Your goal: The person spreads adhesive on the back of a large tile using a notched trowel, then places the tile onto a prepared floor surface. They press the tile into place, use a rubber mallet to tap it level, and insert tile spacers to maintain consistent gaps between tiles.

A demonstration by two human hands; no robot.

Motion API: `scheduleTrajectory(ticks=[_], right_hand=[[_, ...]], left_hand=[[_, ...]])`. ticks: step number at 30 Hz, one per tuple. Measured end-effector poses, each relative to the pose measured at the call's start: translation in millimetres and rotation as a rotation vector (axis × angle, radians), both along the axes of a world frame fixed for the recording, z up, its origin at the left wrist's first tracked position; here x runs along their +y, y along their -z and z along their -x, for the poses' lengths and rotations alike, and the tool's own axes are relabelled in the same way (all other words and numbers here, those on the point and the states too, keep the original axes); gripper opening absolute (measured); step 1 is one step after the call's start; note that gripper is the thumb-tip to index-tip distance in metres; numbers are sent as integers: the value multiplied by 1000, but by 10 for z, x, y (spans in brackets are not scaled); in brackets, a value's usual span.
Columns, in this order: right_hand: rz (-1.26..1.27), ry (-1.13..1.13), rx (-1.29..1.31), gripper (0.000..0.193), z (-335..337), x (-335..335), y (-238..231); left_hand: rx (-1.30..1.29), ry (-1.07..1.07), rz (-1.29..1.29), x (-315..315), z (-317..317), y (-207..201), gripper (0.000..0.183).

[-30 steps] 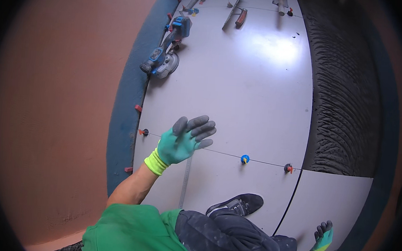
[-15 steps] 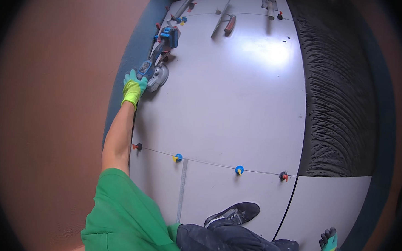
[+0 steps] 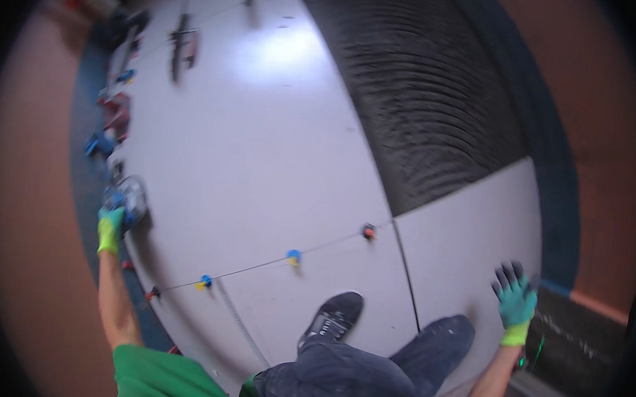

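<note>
My left hand (image 3: 111,226), in a green and yellow glove, reaches out to the left edge of the large pale floor tile (image 3: 249,136) and grips a round grey and blue power tool (image 3: 130,197) lying there. My right hand (image 3: 516,299), gloved the same way, rests flat with fingers spread on the smaller tile (image 3: 468,237) at the right. My knee and black shoe (image 3: 334,316) are on the tile below the joint.
Levelling clips, blue-yellow (image 3: 294,257) (image 3: 204,282) and red (image 3: 368,232), sit along the tile joint. Combed dark adhesive (image 3: 427,81) covers the floor beyond. More tools (image 3: 182,44) and red and blue items (image 3: 113,113) lie along the far left edge. Reddish walls surround.
The view has swung left and tilted. My left hand went from open above the joint out to the round tool and took hold of it. My right hand is now planted flat on the right tile.
</note>
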State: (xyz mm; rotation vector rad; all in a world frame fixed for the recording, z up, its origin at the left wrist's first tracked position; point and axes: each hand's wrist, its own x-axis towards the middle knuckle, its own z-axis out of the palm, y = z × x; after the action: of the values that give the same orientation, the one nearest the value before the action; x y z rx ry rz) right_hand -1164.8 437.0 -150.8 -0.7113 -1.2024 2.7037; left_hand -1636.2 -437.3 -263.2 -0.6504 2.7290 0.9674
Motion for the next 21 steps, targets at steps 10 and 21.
scheduleTrajectory(ticks=[10,21], right_hand=[[244,184,309,86,-294,-441,-348],[-644,715,-494,42,-1966,-943,-165]], left_hand=[[-41,-84,-720,-103,-816,31,57],[-74,705,-557,3513,-1223,-1401,80]])
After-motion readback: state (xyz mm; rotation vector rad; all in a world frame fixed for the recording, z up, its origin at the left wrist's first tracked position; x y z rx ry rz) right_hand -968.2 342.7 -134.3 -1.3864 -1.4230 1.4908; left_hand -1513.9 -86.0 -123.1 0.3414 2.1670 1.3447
